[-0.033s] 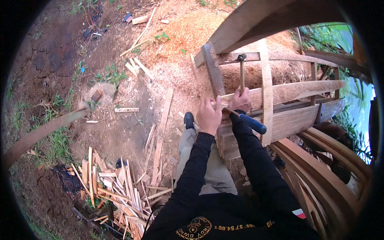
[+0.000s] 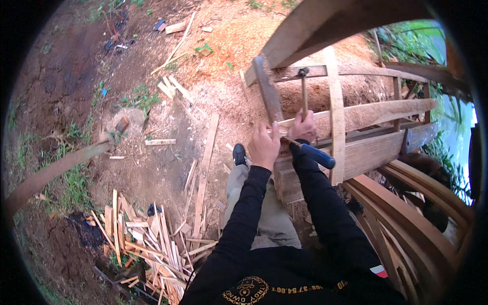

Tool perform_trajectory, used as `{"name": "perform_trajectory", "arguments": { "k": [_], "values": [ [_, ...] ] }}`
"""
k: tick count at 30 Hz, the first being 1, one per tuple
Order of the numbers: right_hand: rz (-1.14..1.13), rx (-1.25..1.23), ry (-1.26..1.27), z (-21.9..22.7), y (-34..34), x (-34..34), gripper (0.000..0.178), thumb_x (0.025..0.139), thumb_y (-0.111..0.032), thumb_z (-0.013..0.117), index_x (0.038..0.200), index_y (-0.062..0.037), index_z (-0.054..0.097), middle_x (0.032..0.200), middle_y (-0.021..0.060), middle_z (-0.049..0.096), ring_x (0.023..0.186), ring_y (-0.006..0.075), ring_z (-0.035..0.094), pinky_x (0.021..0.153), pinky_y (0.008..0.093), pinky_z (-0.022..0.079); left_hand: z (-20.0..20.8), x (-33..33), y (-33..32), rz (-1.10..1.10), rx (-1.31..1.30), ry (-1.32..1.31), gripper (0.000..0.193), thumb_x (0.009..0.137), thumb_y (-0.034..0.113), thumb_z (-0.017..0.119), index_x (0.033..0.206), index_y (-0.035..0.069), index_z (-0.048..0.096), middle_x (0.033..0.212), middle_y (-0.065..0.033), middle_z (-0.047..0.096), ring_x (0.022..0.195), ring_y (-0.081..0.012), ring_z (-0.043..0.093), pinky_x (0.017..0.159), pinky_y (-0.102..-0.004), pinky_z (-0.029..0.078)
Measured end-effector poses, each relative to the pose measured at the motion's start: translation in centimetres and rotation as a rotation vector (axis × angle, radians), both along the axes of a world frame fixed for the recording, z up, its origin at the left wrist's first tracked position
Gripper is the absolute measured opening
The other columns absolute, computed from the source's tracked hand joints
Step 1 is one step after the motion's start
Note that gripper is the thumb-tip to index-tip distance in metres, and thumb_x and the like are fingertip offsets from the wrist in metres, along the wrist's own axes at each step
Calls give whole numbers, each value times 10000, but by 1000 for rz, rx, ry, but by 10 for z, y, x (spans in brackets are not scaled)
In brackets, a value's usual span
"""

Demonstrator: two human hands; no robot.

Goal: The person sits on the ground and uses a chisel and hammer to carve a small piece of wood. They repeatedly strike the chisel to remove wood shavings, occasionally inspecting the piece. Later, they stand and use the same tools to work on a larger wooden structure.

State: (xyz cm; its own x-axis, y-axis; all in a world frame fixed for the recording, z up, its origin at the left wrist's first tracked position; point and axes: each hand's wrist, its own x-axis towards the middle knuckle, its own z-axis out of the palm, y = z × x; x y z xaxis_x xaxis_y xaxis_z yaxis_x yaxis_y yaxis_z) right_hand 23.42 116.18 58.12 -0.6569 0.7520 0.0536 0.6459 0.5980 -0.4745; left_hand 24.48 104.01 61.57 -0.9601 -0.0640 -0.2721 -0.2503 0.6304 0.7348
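My right hand [image 2: 304, 127] is closed round the thin wooden handle of a hammer [image 2: 303, 94], whose dark head points away from me. My left hand [image 2: 265, 147] is closed at the end of a wooden beam [image 2: 366, 114], thumb up. From beside its fingers runs the thin metal shaft of a blue-handled tool [image 2: 318, 156], its handle lying across above my right wrist. The working tip is hidden, so I cannot tell whether it is a chisel or a screwdriver. A pale upright board [image 2: 335, 117] crosses the beam to the right of my hands.
A dark wooden post [image 2: 268, 89] and a large curved timber [image 2: 305, 35] stand beyond my hands. Curved planks [image 2: 406, 218] lean at the right. Offcuts [image 2: 157, 249] are heaped at lower left, and sawdust [image 2: 239, 35] covers the ground ahead. A curved timber [image 2: 61, 168] lies at far left.
The whole view has shifted slightly, so things sit a little further left and up. My hands keep the same hold.
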Motion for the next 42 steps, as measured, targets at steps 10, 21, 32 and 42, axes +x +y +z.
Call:
{"name": "perform_trajectory", "arguments": {
  "k": [10,21,32,42],
  "values": [
    [38,-178,45,33,35,36,206,854,-263,652,870,-64,602,754,157,641,702,348,646,627,470,477,-34,-3,6,-100,-22,192,263,877,228,547,772,-5,612,724,-256,638,724,-451,629,675,-517,486],
    [-75,56,32,50,136,196,231,864,-229,696,879,-21,597,819,178,615,781,385,607,700,462,468,-12,3,28,150,-90,17,309,873,290,524,804,0,605,846,-232,660,853,-419,632,784,-516,484],
    [128,237,47,37,127,204,205,854,-201,693,905,-25,600,929,169,571,903,365,560,764,453,455,-24,-21,36,213,-164,-150,373,916,368,483,888,29,636,878,-208,687,867,-397,657,770,-511,487],
    [369,237,-544,39,79,110,220,755,-320,736,831,-115,709,987,96,579,1016,294,527,846,478,399,-26,-18,37,239,-167,-116,286,909,293,485,887,38,613,837,-194,682,820,-400,657,730,-525,485]
  ]
}}
